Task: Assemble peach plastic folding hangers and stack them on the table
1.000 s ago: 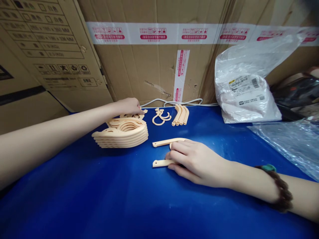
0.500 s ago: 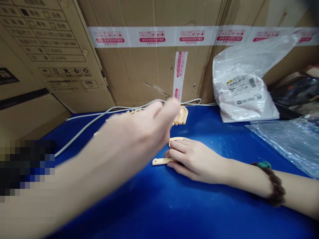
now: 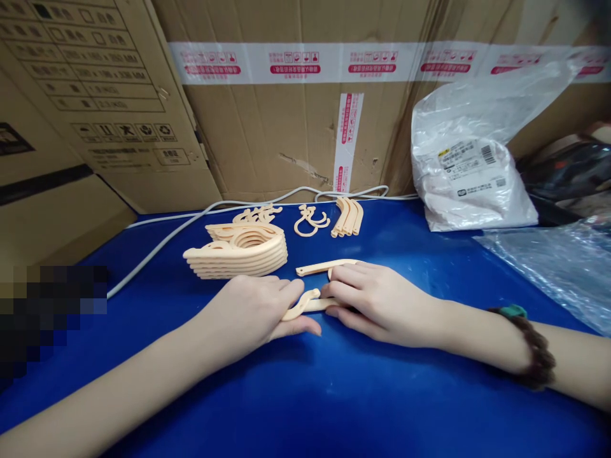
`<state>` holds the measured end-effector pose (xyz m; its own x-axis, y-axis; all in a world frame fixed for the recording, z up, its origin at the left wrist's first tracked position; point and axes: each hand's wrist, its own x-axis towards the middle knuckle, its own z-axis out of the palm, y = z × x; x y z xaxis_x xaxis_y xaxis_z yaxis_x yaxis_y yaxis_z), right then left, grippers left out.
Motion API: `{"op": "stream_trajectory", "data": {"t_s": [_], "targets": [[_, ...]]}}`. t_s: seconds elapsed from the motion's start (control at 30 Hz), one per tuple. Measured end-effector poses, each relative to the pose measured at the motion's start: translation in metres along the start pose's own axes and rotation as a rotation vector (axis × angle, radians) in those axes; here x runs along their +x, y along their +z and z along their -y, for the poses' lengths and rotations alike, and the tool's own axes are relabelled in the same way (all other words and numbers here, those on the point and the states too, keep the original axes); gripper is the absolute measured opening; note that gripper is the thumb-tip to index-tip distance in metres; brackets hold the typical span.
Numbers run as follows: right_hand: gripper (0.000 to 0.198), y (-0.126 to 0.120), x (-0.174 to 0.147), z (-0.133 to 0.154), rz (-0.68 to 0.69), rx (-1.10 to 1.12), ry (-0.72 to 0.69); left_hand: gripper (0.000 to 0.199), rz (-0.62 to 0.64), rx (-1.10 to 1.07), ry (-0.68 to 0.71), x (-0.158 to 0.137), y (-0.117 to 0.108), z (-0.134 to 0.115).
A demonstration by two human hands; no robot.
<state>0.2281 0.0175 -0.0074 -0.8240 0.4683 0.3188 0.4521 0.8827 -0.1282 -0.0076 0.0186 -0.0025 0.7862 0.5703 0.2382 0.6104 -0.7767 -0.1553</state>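
My left hand [image 3: 255, 305] is closed around a cream plastic hook [image 3: 304, 303], whose wavy end sticks out between thumb and fingers. The hook lies against the end of a flat cream hanger arm [image 3: 321, 306]. Gripping that arm low over the blue table is my right hand [image 3: 382, 302], its fingers curled over and hiding much of it. A second cream arm [image 3: 322, 266] reaches out from beneath the right fingers, just behind. Whether the two arms are joined under the hand is hidden.
Behind my left hand sits a stack of curved cream hanger pieces [image 3: 238, 257]. Farther back lie loose hooks [image 3: 310, 222], more small hook pieces [image 3: 258, 214] and several curved arms [image 3: 348, 217]. A white cable [image 3: 167, 256], cardboard boxes [image 3: 267, 133] and a plastic bag [image 3: 470, 184] border the blue table [image 3: 334, 407].
My left hand has come down and nearer from above the back of the table, now with a hook against the hanger arm. My right hand stays almost in place.
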Motion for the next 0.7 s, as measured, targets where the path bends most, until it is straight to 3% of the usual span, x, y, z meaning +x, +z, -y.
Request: {"op": "stream_trajectory", "data": {"t_s": [0.27,0.47,0.7], "targets": [[0.017,0.002,0.000,-0.001,0.011,0.020,0.005,0.051,-0.005,-0.114,-0.062,-0.005,-0.001,-0.004],[0.023,0.001,0.002,0.000,0.001,0.007,0.010,0.042,-0.025,-0.112,-0.235,0.000,-0.003,-0.011],[0.025,0.002,0.003,0.002,-0.035,-0.016,0.004,0.046,-0.012,-0.122,-0.163,-0.006,0.000,-0.007]]}}
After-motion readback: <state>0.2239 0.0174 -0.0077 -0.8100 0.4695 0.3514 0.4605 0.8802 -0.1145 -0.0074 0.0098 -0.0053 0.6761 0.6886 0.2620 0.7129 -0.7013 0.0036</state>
